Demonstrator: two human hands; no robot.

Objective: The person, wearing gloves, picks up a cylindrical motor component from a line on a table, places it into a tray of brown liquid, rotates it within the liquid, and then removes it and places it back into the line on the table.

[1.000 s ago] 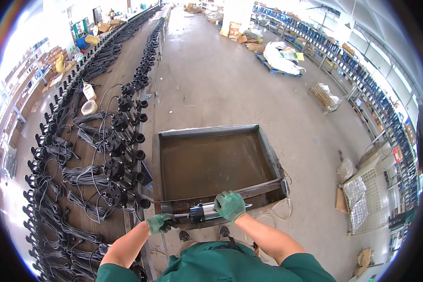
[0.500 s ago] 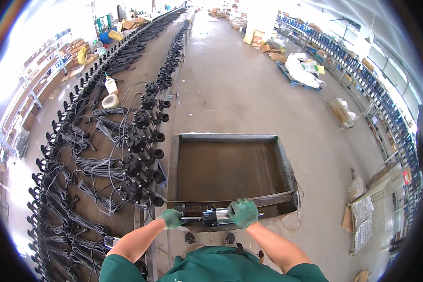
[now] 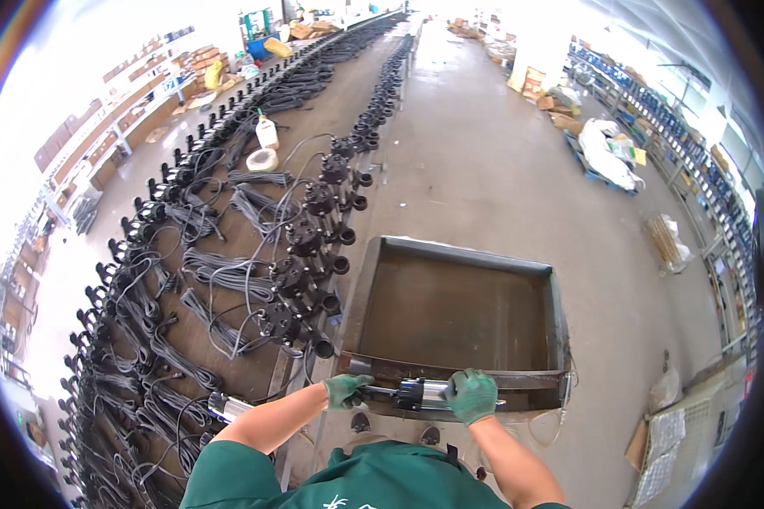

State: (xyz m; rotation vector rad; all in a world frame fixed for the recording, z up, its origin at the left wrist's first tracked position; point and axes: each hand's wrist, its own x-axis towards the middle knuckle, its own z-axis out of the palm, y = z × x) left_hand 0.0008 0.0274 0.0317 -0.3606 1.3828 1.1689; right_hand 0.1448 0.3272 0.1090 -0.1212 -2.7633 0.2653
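Observation:
Both my hands wear green gloves. My left hand (image 3: pixel 346 390) and my right hand (image 3: pixel 471 395) are closed on the push handle (image 3: pixel 416 395) of a rusty metal tray cart (image 3: pixel 553 305), one at each end of a silver and black grip. The cart's shallow tray holds nothing that I can see. It stands on the grey concrete floor right beside a long workbench (image 3: pixel 229 339).
The workbench runs far ahead on my left, covered with rows of black pump-like units (image 3: pixel 301 242) and bundled black cables (image 3: pixel 204 271). A white bottle (image 3: pixel 266 131) stands on it. Shelves (image 3: pixel 705 170), boxes and a white sack pile (image 3: pixel 607 153) line the right side.
The cart and I have moved forward along the workbench. My hands stay on the handle in the same grip.

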